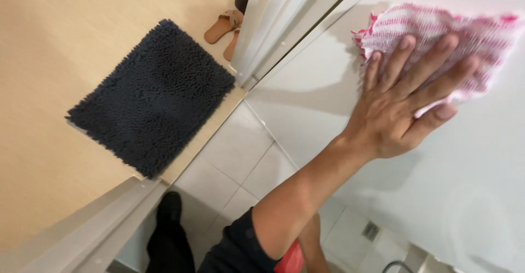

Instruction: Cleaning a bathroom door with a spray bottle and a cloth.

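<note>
Pale wooden floor [49, 49], dark shaggy mat [153, 98], tan sandals [225, 28], white floor tiles [235, 147], pale door frame [273, 21]

Floor and what lies on it
A dark mat [153, 98] and two sandals [225, 27] are laid on the wood floor [49, 49]; tiles [235, 158] adjoin it.

The cleaning cloth [437, 32] is pink-and-white striped against a plain white door [328, 81]. A charcoal shaggy bath mat [153, 98] lies on pale beige wood-look flooring [54, 43]; the sandals [225, 28] are tan, the floor tiles [240, 158] off-white.
</note>
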